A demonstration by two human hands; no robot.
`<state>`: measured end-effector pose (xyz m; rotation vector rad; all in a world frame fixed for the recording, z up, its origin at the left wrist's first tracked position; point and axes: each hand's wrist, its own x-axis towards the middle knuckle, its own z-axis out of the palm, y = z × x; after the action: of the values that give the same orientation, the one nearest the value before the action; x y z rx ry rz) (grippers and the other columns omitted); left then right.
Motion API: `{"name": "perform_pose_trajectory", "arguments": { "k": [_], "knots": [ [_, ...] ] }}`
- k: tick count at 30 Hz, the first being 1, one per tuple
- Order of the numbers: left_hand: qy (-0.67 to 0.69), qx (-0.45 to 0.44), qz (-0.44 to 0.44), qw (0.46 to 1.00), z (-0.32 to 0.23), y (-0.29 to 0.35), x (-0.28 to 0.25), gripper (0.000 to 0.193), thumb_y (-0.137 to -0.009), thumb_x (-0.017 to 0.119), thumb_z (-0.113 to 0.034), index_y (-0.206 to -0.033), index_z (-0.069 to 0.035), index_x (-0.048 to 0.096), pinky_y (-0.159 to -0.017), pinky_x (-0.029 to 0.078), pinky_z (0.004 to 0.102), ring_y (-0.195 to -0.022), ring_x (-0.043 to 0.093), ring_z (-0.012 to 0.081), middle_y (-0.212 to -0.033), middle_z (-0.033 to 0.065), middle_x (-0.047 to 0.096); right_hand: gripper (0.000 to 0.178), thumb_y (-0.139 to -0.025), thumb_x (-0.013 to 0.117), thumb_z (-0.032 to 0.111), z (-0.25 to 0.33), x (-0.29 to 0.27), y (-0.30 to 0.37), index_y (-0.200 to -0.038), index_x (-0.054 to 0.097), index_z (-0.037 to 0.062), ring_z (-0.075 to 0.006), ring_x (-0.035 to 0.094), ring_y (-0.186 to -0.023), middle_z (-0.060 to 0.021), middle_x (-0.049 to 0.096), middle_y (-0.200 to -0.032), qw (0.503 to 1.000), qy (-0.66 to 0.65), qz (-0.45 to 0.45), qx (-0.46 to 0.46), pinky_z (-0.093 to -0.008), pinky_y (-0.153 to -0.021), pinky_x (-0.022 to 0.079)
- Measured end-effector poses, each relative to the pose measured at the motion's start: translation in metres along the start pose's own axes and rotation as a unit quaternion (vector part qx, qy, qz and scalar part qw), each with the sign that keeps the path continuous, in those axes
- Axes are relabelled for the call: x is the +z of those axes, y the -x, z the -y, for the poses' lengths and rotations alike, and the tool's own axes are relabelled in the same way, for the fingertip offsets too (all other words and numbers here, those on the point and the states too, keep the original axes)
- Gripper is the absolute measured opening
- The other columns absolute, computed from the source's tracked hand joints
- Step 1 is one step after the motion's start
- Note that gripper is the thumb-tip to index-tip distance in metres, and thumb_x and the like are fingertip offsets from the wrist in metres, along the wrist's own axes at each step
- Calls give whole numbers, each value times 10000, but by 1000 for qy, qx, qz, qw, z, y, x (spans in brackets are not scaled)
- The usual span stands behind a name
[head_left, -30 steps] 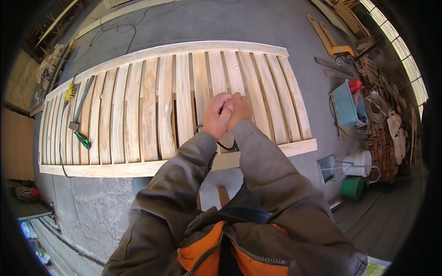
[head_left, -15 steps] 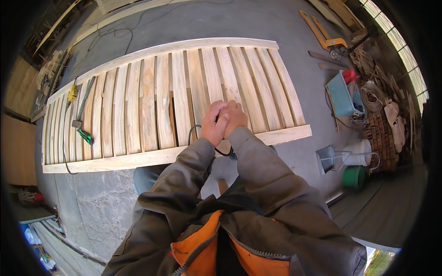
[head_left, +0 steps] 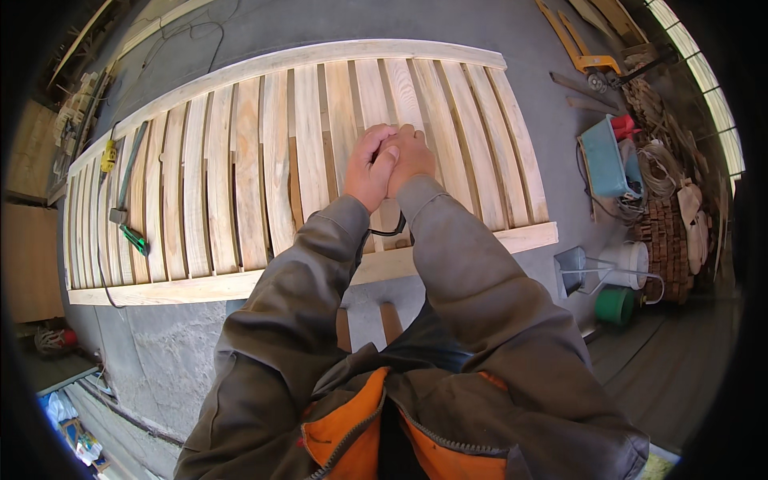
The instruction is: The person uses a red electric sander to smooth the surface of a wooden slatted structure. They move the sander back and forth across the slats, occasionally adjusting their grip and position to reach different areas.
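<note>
A long slatted panel of pale wood (head_left: pixel 309 164) lies in front of me, with a rail along its far edge and a rail along its near edge. My left hand (head_left: pixel 370 170) and my right hand (head_left: pixel 413 160) are pressed together, fingers curled, low over the slats right of the middle. Whatever they grip is hidden beneath them. A black cord (head_left: pixel 390 233) loops out by my wrists. Toward the panel's left end lie a clamp with a green handle (head_left: pixel 134 238) and a yellow tool or plug on a cord (head_left: pixel 108 156).
To the right are a blue bin (head_left: pixel 606 164), a white bucket (head_left: pixel 630 264), a green bucket (head_left: pixel 615 306), and stacked wood offcuts (head_left: pixel 667 260). A yellow pallet jack (head_left: pixel 588 58) stands at the far right. Cables (head_left: pixel 188 28) trail over the floor beyond the panel.
Both hands, still together, have slid away from me over the slats, and my arms reach farther out. My view has shifted slightly. The clamp stays where it lay on the panel.
</note>
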<state>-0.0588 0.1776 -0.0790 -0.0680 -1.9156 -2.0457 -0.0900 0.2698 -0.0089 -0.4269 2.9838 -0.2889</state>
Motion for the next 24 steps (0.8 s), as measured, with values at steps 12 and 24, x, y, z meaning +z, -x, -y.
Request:
{"name": "perform_pose_trajectory", "arguments": {
  "k": [12,24],
  "knots": [
    [-3,-34,-5,999,16,-80,-14,371,-1068,607,-190,-1408,-59,677,-1040,530,330,-1196,651,176,-1328,101,699,233,-918,722,283,5,1,-83,-1117,787,182,-318,599,-1267,-111,616,-1278,999,-8,-37,-6,-427,-983,605],
    [29,-58,-12,998,22,-141,-22,384,-1061,617,-232,-1394,-61,703,-1006,541,310,-1131,678,163,-1264,104,731,305,-923,735,277,9,-4,-144,-1197,774,148,-308,601,-1283,-104,635,-1304,999,1,-47,-5,-425,-1000,600]
  ]
}}
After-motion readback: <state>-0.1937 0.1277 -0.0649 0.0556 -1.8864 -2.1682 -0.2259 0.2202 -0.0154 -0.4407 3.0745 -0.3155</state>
